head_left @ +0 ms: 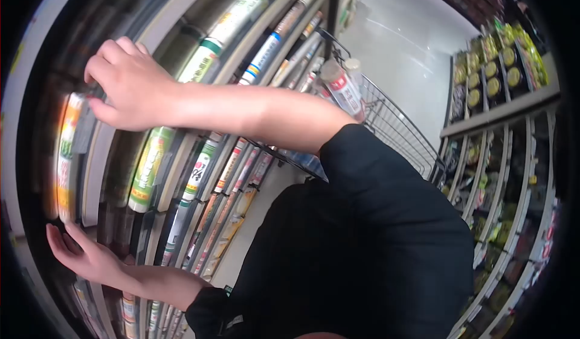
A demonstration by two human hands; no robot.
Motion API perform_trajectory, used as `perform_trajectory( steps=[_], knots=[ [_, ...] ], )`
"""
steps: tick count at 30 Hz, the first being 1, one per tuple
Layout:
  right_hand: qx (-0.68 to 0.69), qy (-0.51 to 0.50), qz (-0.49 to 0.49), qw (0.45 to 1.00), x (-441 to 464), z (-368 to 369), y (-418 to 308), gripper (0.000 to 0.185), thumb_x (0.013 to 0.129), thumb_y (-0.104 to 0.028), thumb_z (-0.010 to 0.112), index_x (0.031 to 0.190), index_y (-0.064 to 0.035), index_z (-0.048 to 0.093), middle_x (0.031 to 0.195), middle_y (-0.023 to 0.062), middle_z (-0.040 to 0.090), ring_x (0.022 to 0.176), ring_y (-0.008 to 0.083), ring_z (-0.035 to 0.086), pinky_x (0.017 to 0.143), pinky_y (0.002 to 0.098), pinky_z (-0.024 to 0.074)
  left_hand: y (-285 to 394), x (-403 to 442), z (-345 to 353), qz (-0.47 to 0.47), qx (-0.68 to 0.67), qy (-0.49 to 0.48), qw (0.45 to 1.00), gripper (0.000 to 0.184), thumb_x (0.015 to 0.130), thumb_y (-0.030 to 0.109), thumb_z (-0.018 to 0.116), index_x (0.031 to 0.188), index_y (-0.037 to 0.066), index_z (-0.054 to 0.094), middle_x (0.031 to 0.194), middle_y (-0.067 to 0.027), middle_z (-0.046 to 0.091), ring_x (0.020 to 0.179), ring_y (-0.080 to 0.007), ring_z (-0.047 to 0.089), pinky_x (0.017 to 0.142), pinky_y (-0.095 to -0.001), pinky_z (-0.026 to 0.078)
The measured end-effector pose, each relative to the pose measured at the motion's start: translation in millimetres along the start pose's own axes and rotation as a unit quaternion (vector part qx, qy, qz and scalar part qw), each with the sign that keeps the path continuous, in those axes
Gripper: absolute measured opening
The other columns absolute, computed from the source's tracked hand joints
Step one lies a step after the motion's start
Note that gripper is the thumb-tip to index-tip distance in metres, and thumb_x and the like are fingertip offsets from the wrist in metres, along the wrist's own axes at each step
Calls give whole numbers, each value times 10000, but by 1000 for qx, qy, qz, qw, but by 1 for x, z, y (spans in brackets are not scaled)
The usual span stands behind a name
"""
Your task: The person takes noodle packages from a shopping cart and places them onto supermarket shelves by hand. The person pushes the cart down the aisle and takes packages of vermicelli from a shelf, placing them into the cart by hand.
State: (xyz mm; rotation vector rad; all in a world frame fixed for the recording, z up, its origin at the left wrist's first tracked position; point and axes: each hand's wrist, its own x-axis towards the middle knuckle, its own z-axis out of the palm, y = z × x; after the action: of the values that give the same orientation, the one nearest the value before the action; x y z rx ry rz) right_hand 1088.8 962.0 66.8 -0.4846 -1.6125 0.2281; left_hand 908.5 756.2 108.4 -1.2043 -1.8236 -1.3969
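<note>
My right hand (130,88) is at the upper left, its fingers bent and the thumb apart from them, with nothing visible in it. Its thumb is close to the upper end of a blurred row of orange, white and green packages (67,158) on a dark shelf. Near the lower end of this row is my left hand (87,257), fingers spread and curved; whether it touches the packages is hard to tell. A green and yellow row of packages (148,170) lies on the neighbouring shelf, between my two forearms.
More stocked shelves (199,170) run alongside. A black wire shopping cart (399,121) stands at the upper right, holding a clear container (343,90) with a red and white label. Behind it is pale floor (393,34). Another stocked rack (501,121) lines the right side.
</note>
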Motion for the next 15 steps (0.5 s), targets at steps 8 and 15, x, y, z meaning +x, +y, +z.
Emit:
perform_trajectory(
  steps=[8,15],
  knots=[
    [-425,19,299,854,-255,-244,142,600,807,-313,780,1301,-58,557,1296,197,568,1252,398,504,1080,538,372,47,-227,155,-59,-207,-664,716,303,928,98,727,1220,35,674,1093,-111,710,1073,-210,662,963,-347,512],
    [-388,-102,525,750,-370,-307,172,738,740,-230,833,1380,-113,484,1253,180,608,1217,377,579,1052,491,441,76,-332,239,-90,-226,-822,515,370,957,150,721,1271,-19,623,1102,-101,714,1030,-140,656,907,-289,515]
  ],
)
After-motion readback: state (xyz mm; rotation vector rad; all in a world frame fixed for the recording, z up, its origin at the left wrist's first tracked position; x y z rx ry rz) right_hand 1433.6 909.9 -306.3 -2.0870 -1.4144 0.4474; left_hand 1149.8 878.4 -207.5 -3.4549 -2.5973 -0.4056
